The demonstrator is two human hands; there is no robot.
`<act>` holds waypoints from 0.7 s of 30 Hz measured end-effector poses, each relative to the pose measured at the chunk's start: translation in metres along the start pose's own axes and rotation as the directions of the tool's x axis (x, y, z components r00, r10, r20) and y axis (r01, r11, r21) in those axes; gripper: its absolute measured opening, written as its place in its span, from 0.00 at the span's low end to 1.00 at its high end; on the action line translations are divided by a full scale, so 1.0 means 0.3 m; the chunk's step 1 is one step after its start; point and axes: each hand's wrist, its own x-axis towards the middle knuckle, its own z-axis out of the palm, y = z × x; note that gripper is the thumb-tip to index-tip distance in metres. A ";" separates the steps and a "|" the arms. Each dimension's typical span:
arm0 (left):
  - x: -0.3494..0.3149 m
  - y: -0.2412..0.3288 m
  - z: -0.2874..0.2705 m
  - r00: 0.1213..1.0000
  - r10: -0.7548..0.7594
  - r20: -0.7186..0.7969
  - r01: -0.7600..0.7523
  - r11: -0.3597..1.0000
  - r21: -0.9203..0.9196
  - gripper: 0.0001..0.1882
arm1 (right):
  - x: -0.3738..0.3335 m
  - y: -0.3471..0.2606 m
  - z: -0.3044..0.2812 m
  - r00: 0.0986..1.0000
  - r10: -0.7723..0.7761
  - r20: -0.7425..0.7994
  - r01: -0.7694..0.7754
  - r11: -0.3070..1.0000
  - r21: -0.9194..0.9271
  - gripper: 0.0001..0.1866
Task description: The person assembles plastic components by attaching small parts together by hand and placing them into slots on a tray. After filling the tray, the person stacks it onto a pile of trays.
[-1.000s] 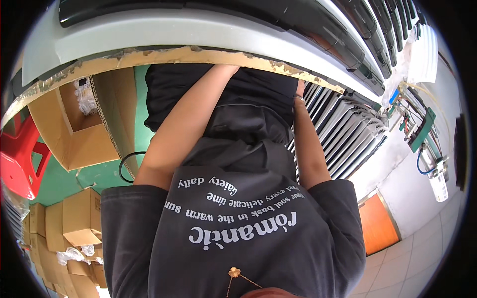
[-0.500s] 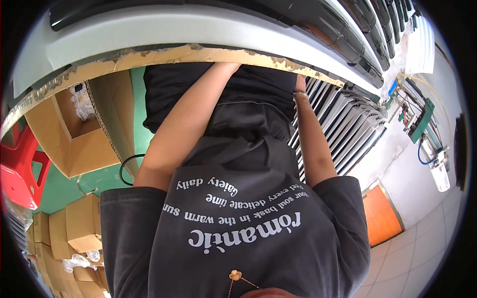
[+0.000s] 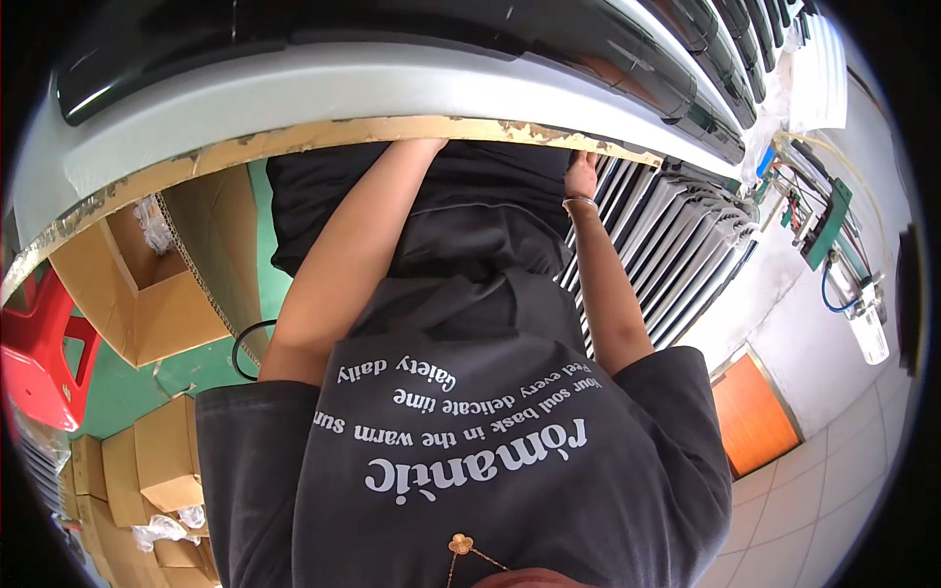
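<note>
A worn table [image 3: 343,131] lies far, green floor [image 3: 120,388] left; panels [image 3: 667,230] stand right of the right hand [image 3: 581,177]; neither hand's grip can be told.

White lettering [image 3: 475,465] stands upside down on the dark shirt [image 3: 515,387].

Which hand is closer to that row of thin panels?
Right. The right hand is just beside the panels; the left forearm reaches under the worktop, farther left, its hand hidden.

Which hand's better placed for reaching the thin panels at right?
Right, likely: the right hand is next to the panels; the left hand is out of sight beyond the tan edge, its forearm farther off.
</note>
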 end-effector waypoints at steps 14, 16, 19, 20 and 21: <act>0.051 -0.032 0.014 0.999 -0.046 0.021 0.050 0.950 -0.310 0.16 | 0.053 0.010 0.022 0.992 -0.052 0.113 0.069 0.986 -0.151 0.20; 0.076 -0.031 0.026 0.998 -0.049 0.034 0.058 0.935 -0.350 0.16 | 0.036 0.018 0.015 0.996 -0.029 0.081 0.041 0.987 -0.153 0.22; 0.097 -0.061 -0.006 0.998 -0.060 0.009 0.058 0.910 -0.410 0.16 | -0.005 -0.082 -0.059 0.997 -0.049 0.062 0.052 0.997 -0.054 0.35; 0.105 -0.053 0.016 0.997 -0.064 0.031 0.071 0.900 -0.429 0.16 | -0.020 -0.076 -0.078 0.998 -0.029 0.059 0.033 0.998 -0.061 0.35; 0.110 -0.059 0.014 0.998 -0.063 0.027 0.068 0.890 -0.451 0.16 | -0.028 -0.104 -0.104 0.997 0.030 0.070 -0.026 0.998 -0.059 0.36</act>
